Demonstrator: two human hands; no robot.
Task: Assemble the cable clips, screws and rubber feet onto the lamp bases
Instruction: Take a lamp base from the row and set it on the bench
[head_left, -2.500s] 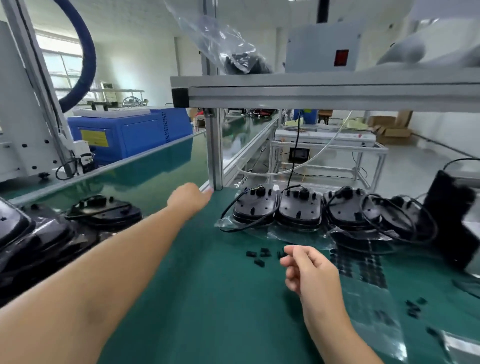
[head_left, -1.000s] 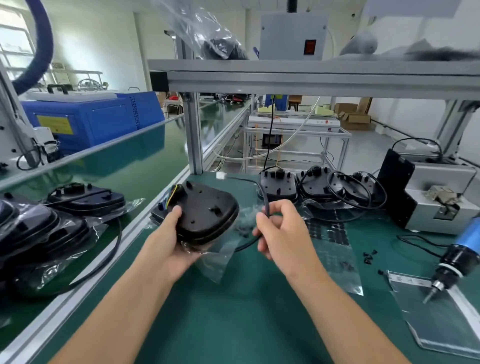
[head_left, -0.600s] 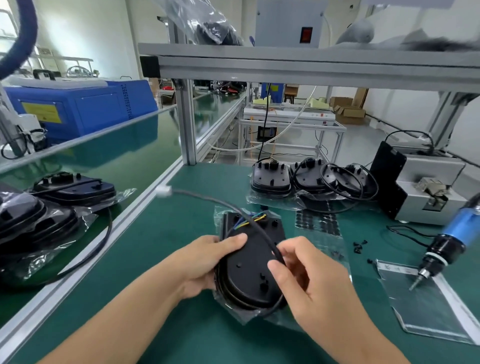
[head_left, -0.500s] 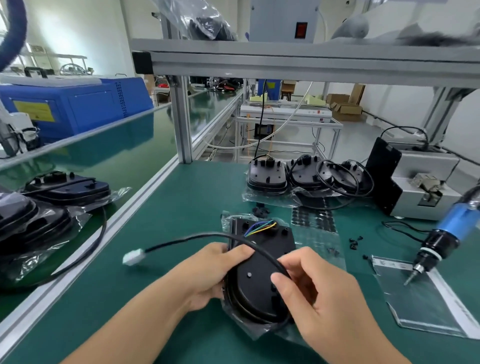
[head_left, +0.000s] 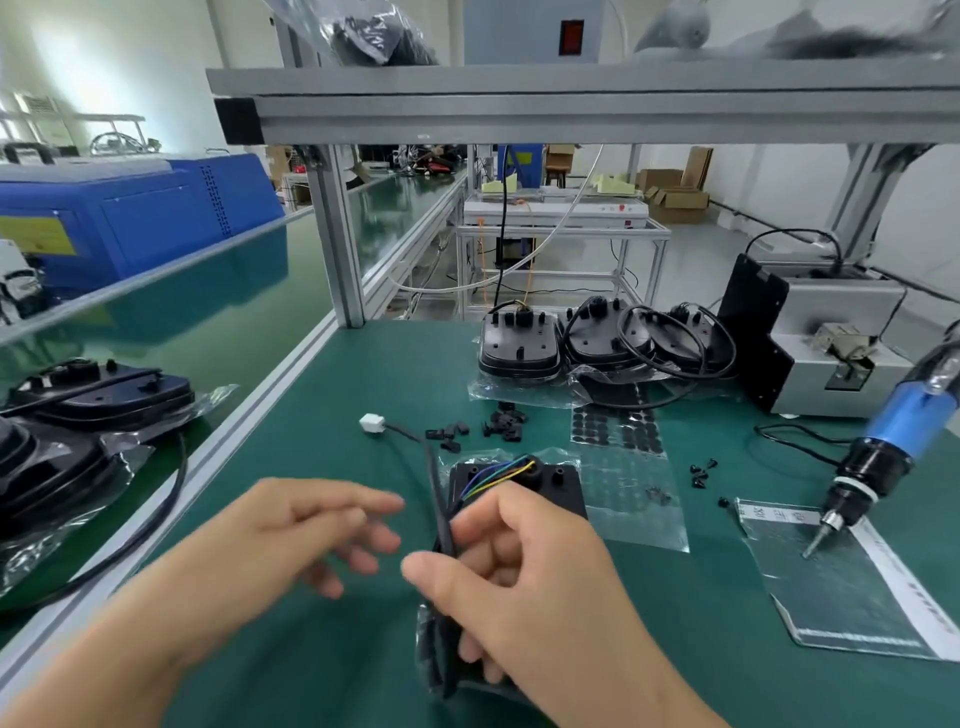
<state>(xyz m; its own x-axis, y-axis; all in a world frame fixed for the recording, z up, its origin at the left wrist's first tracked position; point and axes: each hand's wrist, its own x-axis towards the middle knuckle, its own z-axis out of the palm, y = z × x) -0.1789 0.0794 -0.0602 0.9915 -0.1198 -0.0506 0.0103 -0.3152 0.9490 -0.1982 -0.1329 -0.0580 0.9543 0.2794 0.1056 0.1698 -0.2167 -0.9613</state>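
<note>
Over the lamp base (head_left: 540, 480), our right hand (head_left: 524, 577) pinched its black cable (head_left: 436, 493); our left hand (head_left: 291, 540) hung relaxed, empty, beside it.

A grey aluminium-framed overhead shelf (head_left: 571, 104) spans the green-matted workbench (head_left: 322, 395). Left of its upright post stands a blue metal cabinet (head_left: 156, 208); beyond it, brown cardboard boxes (head_left: 675, 192) sit against pale, daylit walls.

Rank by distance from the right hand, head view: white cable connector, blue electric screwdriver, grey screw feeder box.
From the right hand:
1. White cable connector, up-left on the mat.
2. Blue electric screwdriver, off to the right.
3. Grey screw feeder box, far right at the back.
</note>
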